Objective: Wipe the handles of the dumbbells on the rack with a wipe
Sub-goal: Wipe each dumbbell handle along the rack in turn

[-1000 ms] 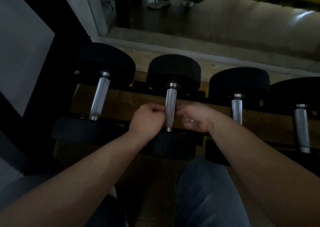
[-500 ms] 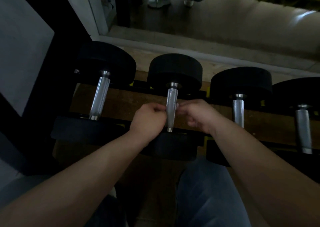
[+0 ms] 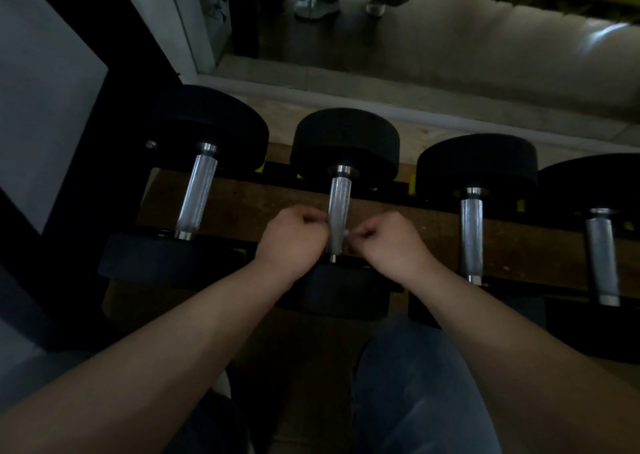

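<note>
Several black dumbbells lie side by side on the rack (image 3: 242, 204), their steel handles pointing away from me. My left hand (image 3: 294, 242) and my right hand (image 3: 388, 246) sit against the two sides of the second dumbbell's handle (image 3: 340, 197), near its close end. Both hands have curled fingers. A small pale bit of the wipe (image 3: 346, 233) shows at my right fingertips beside the handle; the rest of it is hidden by the hands and the bar. The first handle (image 3: 197, 197), third handle (image 3: 471, 232) and fourth handle (image 3: 601, 256) are untouched.
A mirror (image 3: 450, 38) stands behind the rack and shows the floor and someone's shoes. A dark frame and a grey panel (image 3: 45, 90) close off the left side. My knees in jeans (image 3: 415, 384) are just below the rack.
My right hand slid a little away along the second handle, then came back toward its near end. My left hand stayed nearly in place.
</note>
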